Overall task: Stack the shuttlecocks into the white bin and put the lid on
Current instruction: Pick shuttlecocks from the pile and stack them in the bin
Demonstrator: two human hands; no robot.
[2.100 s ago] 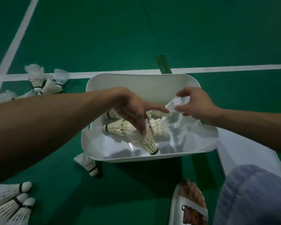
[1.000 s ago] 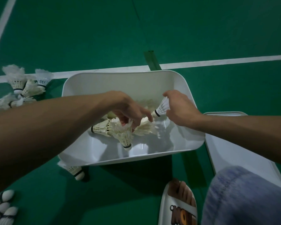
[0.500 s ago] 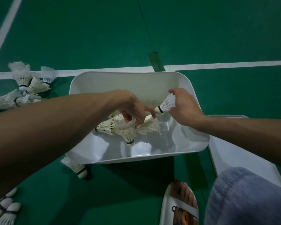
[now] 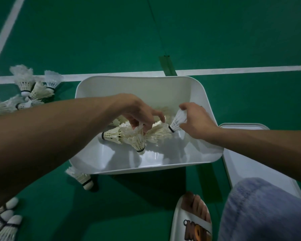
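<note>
The white bin sits on the green court floor with several shuttlecocks piled in its middle. My left hand reaches into the bin, and its fingertips pinch the feathers of a shuttlecock in the pile. My right hand grips a white shuttlecock by its feathers, cork end pointing down-left into the feathers of the pile. The flat white lid lies on the floor right of the bin, partly hidden by my arm and knee.
Loose shuttlecocks lie in a cluster at the left, one by the bin's near-left corner, and several at the bottom-left edge. My sandalled foot and knee in jeans are at the bottom right. White court lines cross behind the bin.
My right hand has lowered its shuttlecock toward the pile. My left hand has settled onto the pile and taken hold of feathers. The camera view shifted slightly.
</note>
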